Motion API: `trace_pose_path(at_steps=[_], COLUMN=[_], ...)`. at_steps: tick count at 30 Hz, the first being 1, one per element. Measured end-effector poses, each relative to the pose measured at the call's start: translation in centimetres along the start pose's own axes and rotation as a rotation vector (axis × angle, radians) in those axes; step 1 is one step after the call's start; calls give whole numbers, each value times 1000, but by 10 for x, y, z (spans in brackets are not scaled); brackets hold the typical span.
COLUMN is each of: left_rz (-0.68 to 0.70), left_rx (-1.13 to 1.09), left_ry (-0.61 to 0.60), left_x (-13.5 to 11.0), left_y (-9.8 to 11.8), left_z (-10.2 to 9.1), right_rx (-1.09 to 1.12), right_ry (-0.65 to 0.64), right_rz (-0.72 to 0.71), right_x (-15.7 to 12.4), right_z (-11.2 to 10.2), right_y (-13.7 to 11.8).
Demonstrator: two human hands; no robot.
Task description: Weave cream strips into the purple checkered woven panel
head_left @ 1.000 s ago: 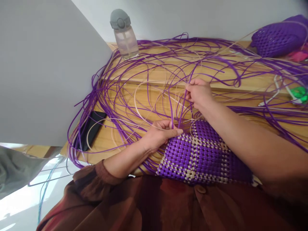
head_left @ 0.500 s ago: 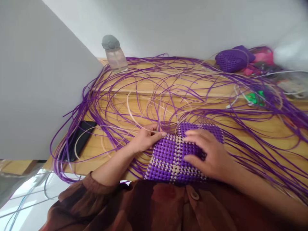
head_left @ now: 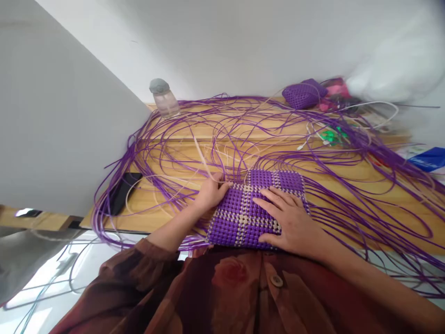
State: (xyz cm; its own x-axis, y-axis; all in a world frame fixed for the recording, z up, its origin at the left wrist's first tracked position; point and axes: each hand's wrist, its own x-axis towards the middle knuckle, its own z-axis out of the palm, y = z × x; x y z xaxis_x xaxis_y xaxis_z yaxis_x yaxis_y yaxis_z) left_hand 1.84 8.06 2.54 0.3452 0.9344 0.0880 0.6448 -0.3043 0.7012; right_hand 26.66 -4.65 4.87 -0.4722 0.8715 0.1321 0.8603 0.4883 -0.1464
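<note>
A purple and cream woven mat [head_left: 243, 204] lies at the near edge of a wooden table [head_left: 347, 195]. Long purple strands [head_left: 194, 134] and a few cream strands [head_left: 203, 155] fan out from it over the table. My right hand [head_left: 290, 220] lies flat on the mat, fingers stretched out. My left hand [head_left: 210, 191] is curled at the mat's upper left corner, pinching strands there where a cream strand runs up from my fingers.
A bottle with a grey cap [head_left: 164, 98] stands at the back left. A dark phone [head_left: 122, 191] lies under strands at the left edge. At the back right are a purple woven pouch [head_left: 301, 94], pink and green items and a white cable [head_left: 368, 109]. A grey panel [head_left: 52, 139] rises on the left.
My right hand let go of the upright purple strands, came down and now lies flat on the mat. The view has pulled back and tilted up.
</note>
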Motion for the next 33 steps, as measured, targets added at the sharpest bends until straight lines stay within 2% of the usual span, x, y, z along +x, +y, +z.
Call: trace_pose_path(at_steps=[5,14,19,23,26,29,33], left_rz=[-24,-50,14,49,107,162,124], left_rx=[100,212,195,147,69,6,-99], left_ry=[43,90,131,197,231,219,179], left_x=[4,17,16,5,-8,-25,-47], left_y=[10,20,21,23,26,26,18], left_z=[10,12,9,5,0,-5,-3], right_rx=[-13,-6,-34,-79,-113,-158,-189], right_ry=[34,90,32,-1,41,99,154], right_rz=[11,21,12,14,7,-26,-131], right_x=[-7,-5,-9,-15,-22,-30,-39], right_z=[9,18,16,13,14,19,27], right_y=[8,21,16,3,-7,-12,-6])
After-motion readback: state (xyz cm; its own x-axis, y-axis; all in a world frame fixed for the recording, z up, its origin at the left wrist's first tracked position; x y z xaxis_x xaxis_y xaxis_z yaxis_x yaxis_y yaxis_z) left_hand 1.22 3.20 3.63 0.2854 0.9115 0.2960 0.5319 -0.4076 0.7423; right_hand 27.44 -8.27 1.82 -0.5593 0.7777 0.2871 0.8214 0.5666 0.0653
